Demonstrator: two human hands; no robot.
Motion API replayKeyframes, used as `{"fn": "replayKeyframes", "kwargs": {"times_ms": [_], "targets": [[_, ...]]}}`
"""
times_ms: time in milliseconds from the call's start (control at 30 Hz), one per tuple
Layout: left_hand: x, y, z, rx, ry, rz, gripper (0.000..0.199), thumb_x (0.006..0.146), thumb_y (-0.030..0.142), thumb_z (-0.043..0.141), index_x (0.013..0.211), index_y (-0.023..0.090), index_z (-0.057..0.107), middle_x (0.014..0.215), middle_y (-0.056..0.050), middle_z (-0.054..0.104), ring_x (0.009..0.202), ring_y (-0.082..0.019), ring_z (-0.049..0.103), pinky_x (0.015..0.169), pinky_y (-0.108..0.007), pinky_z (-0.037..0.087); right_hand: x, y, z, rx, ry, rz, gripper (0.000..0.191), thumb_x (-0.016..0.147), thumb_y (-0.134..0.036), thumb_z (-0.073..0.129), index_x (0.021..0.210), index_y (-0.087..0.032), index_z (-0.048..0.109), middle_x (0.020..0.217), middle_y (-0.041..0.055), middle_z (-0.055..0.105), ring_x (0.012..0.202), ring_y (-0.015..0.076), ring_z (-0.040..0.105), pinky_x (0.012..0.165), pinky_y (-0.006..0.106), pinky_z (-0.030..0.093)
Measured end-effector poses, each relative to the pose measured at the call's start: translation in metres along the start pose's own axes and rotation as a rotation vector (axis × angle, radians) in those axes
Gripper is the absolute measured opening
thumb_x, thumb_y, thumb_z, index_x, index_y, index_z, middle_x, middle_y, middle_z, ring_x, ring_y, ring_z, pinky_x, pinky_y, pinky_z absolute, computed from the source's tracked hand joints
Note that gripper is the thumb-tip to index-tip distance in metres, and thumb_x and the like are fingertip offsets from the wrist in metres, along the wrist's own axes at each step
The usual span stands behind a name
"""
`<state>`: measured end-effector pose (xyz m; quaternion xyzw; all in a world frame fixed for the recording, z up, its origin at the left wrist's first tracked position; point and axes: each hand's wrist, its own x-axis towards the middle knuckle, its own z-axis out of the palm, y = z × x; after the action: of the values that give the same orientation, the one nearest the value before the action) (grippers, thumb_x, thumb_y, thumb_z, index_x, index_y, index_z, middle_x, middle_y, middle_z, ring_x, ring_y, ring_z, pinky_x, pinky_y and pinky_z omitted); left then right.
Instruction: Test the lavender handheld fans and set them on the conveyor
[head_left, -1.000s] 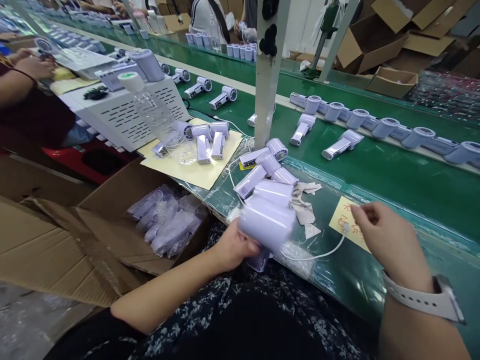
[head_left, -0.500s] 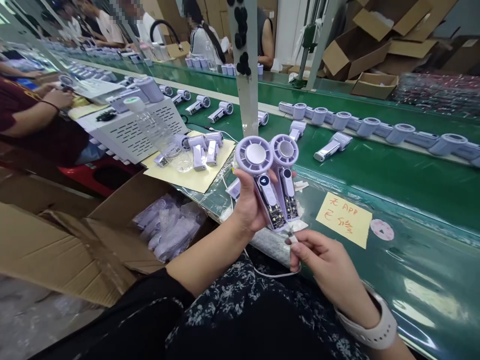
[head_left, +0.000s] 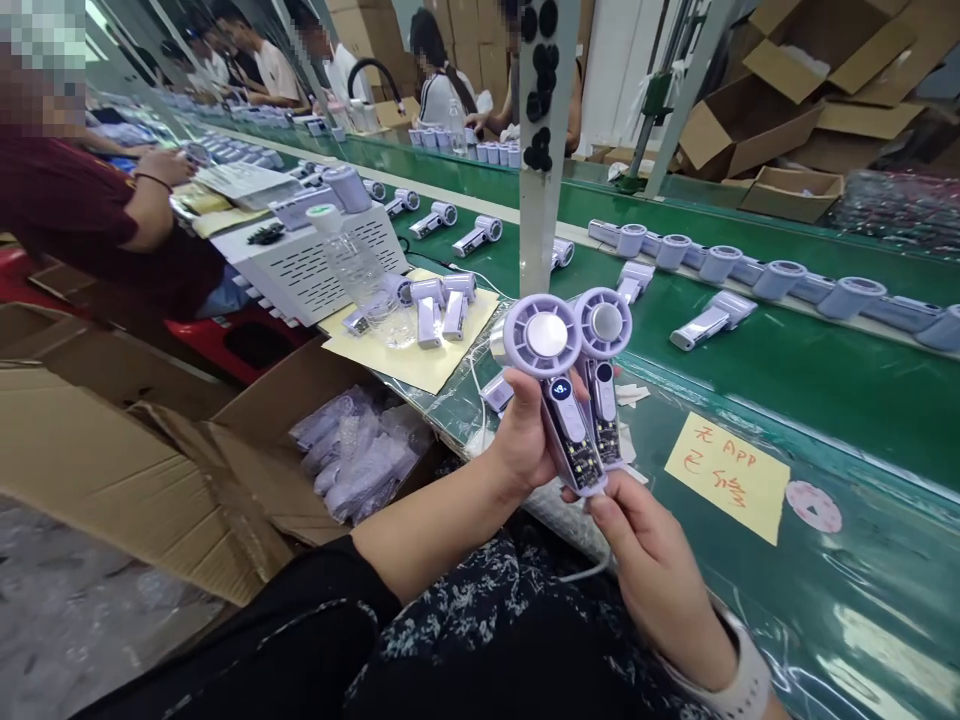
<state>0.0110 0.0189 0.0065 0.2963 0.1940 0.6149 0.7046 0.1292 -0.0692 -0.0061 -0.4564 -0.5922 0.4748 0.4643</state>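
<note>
Left hand [head_left: 525, 440] closed round the handles of two fans, raised side by side over the near edge of the green work surface [head_left: 847, 590]: front lilac plastic handheld fan [head_left: 546, 335] and rear lilac plastic handheld fan [head_left: 602, 323], ribbed round heads up, handles slanting down to the right. Front one overlaps part of the rear one. Circuit parts visible in both handles, front round display lit, rear one dark.

Right hand [head_left: 645, 540] has thumb and fingers pinched closed at the bottom end of the front handle, touching it. Can't tell what's between the fingertips, they hide it. Thin white cable [head_left: 586, 575] shows just below that hand, its end out of sight. Pale watch band [head_left: 742, 670] on right wrist.

Right of the fans: yellow paper sheet with red handwriting [head_left: 727, 475], round pink-and-white disc [head_left: 814, 506] just beside it. Left: more lilac fans on a plain yellow sheet [head_left: 420, 365], near the white slotted metal box [head_left: 322, 265]. Below that, open brown cardboard box [head_left: 247, 395] holding lilac items in clear plastic. Far side: row of lilac fans [head_left: 780, 278] along the green belt [head_left: 817, 350]
</note>
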Motion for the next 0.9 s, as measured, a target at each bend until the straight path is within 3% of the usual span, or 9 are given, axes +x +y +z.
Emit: {"fn": "replayKeyframes", "kwargs": {"times_ms": [67, 133, 267, 367, 467, 533, 667, 767, 900], "targets": [[0.0, 0.006, -0.002, -0.106, 0.002, -0.067, 0.074, 0.061, 0.092, 0.068, 0.066, 0.019, 0.06, 0.103, -0.01, 0.076, 0.101, -0.03, 0.072, 0.082, -0.041, 0.061, 0.001, -0.002, -0.005, -0.146, -0.032, -0.125, 0.027, 0.102, -0.037, 0.056, 0.081, -0.023, 0.065, 0.095, 0.005, 0.073, 0.089, 0.0203, 0.069, 0.078, 0.028, 0.054], [0.001, 0.012, -0.003, -0.188, 0.015, -0.089, 0.071, 0.068, 0.089, 0.066, 0.065, 0.018, 0.059, 0.106, -0.009, 0.076, 0.1, -0.026, 0.073, 0.081, -0.037, 0.061, 0.002, -0.003, -0.008, -0.173, 0.023, -0.176, 0.029, 0.103, -0.036, 0.054, 0.079, -0.023, 0.064, 0.098, 0.0045, 0.074, 0.091, 0.0196, 0.069, 0.079, 0.027, 0.053], [-0.002, 0.015, -0.005, -0.169, -0.019, -0.064, 0.072, 0.064, 0.089, 0.069, 0.064, 0.018, 0.06, 0.11, -0.009, 0.076, 0.102, -0.026, 0.073, 0.082, -0.036, 0.062, 0.003, -0.002, -0.001, -0.164, 0.092, 0.002, 0.037, 0.104, -0.042, 0.055, 0.075, -0.022, 0.065, 0.069, 0.0014, 0.068, 0.06, 0.015, 0.061, 0.056, 0.024, 0.045], [-0.006, 0.009, -0.006, -0.102, -0.048, 0.001, 0.074, 0.058, 0.091, 0.071, 0.064, 0.019, 0.061, 0.104, -0.011, 0.076, 0.105, -0.032, 0.072, 0.085, -0.043, 0.061, 0.001, 0.0, 0.012, 0.06, 0.144, 0.115, 0.048, 0.102, -0.052, 0.057, 0.064, -0.022, 0.054, 0.049, -0.0026, 0.052, 0.047, 0.0138, 0.052, 0.05, 0.025, 0.043], [-0.011, 0.0, -0.006, -0.04, -0.038, 0.061, 0.075, 0.056, 0.093, 0.069, 0.064, 0.019, 0.064, 0.098, -0.012, 0.076, 0.105, -0.035, 0.072, 0.085, -0.045, 0.061, -0.001, 0.002, 0.023, 0.333, 0.249, 0.18, 0.051, 0.098, -0.059, 0.061, 0.063, -0.023, 0.047, 0.043, -0.0067, 0.041, 0.041, 0.0124, 0.044, 0.047, 0.025, 0.043], [-0.013, -0.005, -0.006, -0.005, -0.016, 0.062, 0.077, 0.053, 0.095, 0.068, 0.063, 0.019, 0.063, 0.098, -0.012, 0.076, 0.106, -0.036, 0.071, 0.085, -0.046, 0.061, -0.001, 0.003, 0.024, 0.337, 0.245, 0.198, 0.051, 0.098, -0.058, 0.061, 0.064, -0.023, 0.049, 0.045, -0.0056, 0.044, 0.044, 0.0125, 0.046, 0.048, 0.024, 0.044], [-0.009, -0.006, -0.006, -0.048, -0.006, 0.014, 0.076, 0.053, 0.094, 0.07, 0.064, 0.019, 0.061, 0.1, -0.011, 0.076, 0.106, -0.036, 0.072, 0.085, -0.046, 0.061, -0.002, 0.002, 0.01, 0.054, 0.186, 0.12, 0.038, 0.101, -0.051, 0.057, 0.078, -0.021, 0.062, 0.07, 0.001, 0.061, 0.066, 0.0164, 0.058, 0.062, 0.026, 0.049], [-0.002, 0.003, -0.008, -0.089, 0.039, 0.011, 0.072, 0.059, 0.092, 0.069, 0.07, 0.021, 0.06, 0.101, -0.009, 0.076, 0.11, -0.034, 0.071, 0.087, -0.045, 0.061, -0.005, 0.004, -0.014, -0.157, 0.104, -0.036, 0.038, 0.104, -0.044, 0.05, 0.075, -0.022, 0.058, 0.095, 0.0068, 0.068, 0.088, 0.0219, 0.066, 0.076, 0.032, 0.054], [0.001, 0.021, -0.016, -0.03, 0.081, 0.061, 0.07, 0.065, 0.09, 0.067, 0.07, 0.021, 0.058, 0.104, -0.009, 0.076, 0.112, -0.032, 0.071, 0.089, -0.043, 0.061, 0.008, 0.024, -0.075, -0.663, 0.06, -0.001, 0.04, 0.099, -0.052, 0.051, 0.077, -0.021, 0.065, 0.148, 0.016, 0.053, 0.138, 0.0407, 0.05, 0.112, 0.061, 0.041]]}}
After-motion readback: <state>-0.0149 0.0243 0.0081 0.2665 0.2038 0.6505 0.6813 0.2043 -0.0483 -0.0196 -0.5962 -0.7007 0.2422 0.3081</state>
